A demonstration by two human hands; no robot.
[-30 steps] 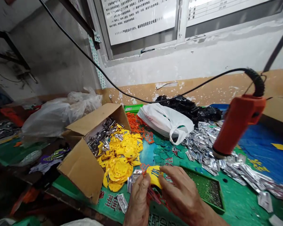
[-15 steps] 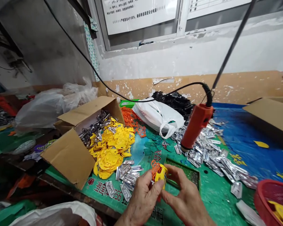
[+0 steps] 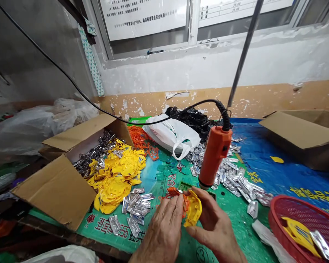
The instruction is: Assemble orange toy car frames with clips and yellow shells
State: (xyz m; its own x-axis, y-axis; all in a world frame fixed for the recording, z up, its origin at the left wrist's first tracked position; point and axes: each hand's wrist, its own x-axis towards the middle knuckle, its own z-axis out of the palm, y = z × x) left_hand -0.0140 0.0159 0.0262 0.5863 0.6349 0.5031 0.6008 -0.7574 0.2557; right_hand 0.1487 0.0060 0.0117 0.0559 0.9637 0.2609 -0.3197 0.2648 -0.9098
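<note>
At the bottom middle, my left hand (image 3: pixel 164 224) is closed on an orange plastic part (image 3: pixel 185 204) with an open lattice shape. My right hand (image 3: pixel 215 223) pinches a yellow plastic shell (image 3: pixel 194 210) by its outer edge, its hollow inner side turned to the left. Part and shell meet between my hands; whether they are joined, I cannot tell. Behind my fingers a green mesh tray (image 3: pixel 184 187) is mostly covered. Loose silver metal plates (image 3: pixel 138 204) lie left of my left hand. A heap of yellow shells (image 3: pixel 117 179) spills out beyond them.
An orange electric screwdriver (image 3: pixel 215 157) hangs upright on a black cable just beyond my hands. An open cardboard box (image 3: pixel 57 190) lies left; another box (image 3: pixel 304 128) stands right. A red basket (image 3: pixel 276 219) holds yellow and silver pieces. A white plastic bag (image 3: pixel 171 133) rests behind.
The yellow shell has turned so that its hollow inside shows, and the orange part now sits to its left in my left hand. The view has swung to the right.
</note>
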